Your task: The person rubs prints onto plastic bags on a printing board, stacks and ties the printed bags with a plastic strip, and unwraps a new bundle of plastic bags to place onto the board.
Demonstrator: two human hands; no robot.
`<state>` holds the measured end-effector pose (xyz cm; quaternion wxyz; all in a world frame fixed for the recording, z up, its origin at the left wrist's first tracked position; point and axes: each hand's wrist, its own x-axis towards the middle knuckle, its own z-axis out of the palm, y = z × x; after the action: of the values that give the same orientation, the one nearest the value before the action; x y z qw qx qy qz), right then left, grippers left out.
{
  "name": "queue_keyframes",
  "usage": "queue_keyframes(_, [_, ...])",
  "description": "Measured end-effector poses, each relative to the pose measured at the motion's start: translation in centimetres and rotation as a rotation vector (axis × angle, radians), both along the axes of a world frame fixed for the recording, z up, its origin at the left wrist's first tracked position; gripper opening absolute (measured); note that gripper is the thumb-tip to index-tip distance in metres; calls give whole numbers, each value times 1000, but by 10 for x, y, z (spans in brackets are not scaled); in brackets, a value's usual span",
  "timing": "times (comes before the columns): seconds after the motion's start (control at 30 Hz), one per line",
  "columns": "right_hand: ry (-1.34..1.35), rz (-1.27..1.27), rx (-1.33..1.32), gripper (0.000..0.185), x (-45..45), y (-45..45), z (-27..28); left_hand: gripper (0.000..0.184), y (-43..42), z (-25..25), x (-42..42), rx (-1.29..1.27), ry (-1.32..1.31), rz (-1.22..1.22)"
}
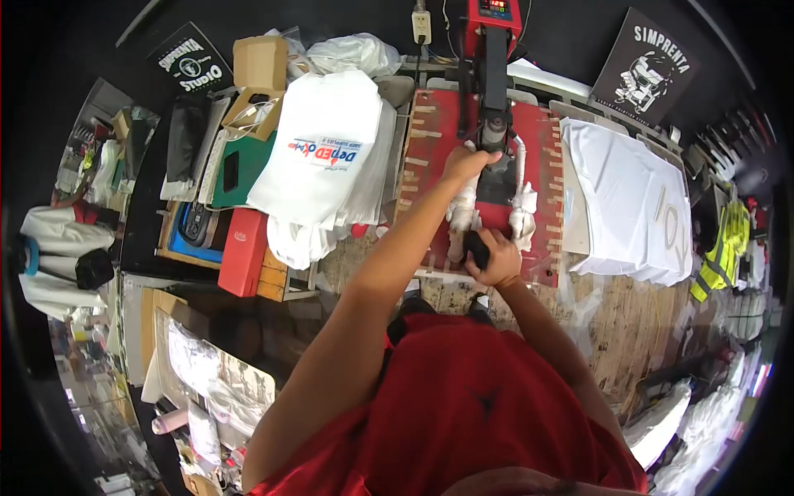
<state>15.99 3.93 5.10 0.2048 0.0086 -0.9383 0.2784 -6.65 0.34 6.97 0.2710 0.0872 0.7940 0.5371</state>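
Note:
A red heat press [542, 165] with a digital display stands in front of me, its edges marked with strips of tape. My left hand [470, 164] lies on the machine's central part, near the top of a white-wrapped bar [464, 207]; whether its fingers grip anything is unclear. Lower down, my right hand [499, 258] is closed around a black handle knob [475, 249] at the near edge of the press. A second wrapped bar [523, 217] runs along the right side. What lies under the press is hidden.
Printed white bags [322, 149] are stacked left of the press, beside a red box [243, 252] and an open cardboard box [258, 66]. White cloth [624, 198] with a grey print lies to the right. Black signs [645, 66] stand behind.

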Motion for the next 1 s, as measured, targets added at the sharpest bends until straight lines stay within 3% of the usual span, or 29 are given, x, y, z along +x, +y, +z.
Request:
queue_keyframes(0.23, [-100,-184,-12,51,10,-12,4,70,1,-24,23,118,-216,126])
queue_keyframes(0.27, [-29,-189,2,50,14,-12,6,69,2,10,34,-87,24,111])
queue_keyframes(0.3, [152,-122,9,48,22,-17,41,68,3,37,26,-300,281,101])
queue_keyframes(0.33, [335,-69,4,47,27,-25,73,71,15,38,-2,-538,348,-91])
queue_keyframes(0.37, [267,-121,51,47,9,-15,68,72,23,48,-20,-516,322,-74])
queue_keyframes(0.4, [113,-165,84,47,20,-11,56,72,19,25,2,-512,211,-75])
queue_keyframes(0.43, [-137,-256,-15,50,32,-24,88,72,-3,-16,36,-414,121,-76])
queue_keyframes(0.47, [-58,-236,-53,50,33,-18,68,71,5,12,-2,-254,205,-67])
queue_keyframes(0.5, [38,-152,-37,49,31,-15,76,69,14,29,-16,-286,390,-104])
queue_keyframes(0.53, [-19,-241,-18,47,33,-18,80,67,3,20,1,-345,508,-143])
queue_keyframes(0.6, [-18,-226,-110,42,38,-23,105,64,-19,38,11,-164,280,-236])
queue_keyframes(0.67, [41,-174,-169,41,39,-18,116,62,-24,26,1,-70,163,-234])
queue_keyframes(0.7, [97,-109,-236,41,44,-15,121,62,-36,52,26,-38,200,-207])
queue_keyframes(0.73, [98,-22,-535,43,58,-15,135,62,-62,85,64,-6,237,-181])
queue_keyframes(0.8, [242,19,-827,49,88,-9,152,60,-95,93,102,114,106,-113])
queue_keyframes(0.87, [98,112,-1185,54,136,-2,165,61,-147,95,138,268,-237,-196])
queue_keyframes(0.9, [-114,194,-1244,55,151,13,155,57,-180,76,146,342,-423,-404])
queue_keyframes(0.93, [-320,285,-1299,56,167,24,136,54,-204,59,158,350,-505,-521])
queue_keyframes(0.97, [-446,170,-1327,55,183,37,92,51,-224,38,169,364,-586,-637])
queue_keyframes(1.0, [-575,57,-1344,54,193,43,50,49,-241,3,180,234,-626,-587])
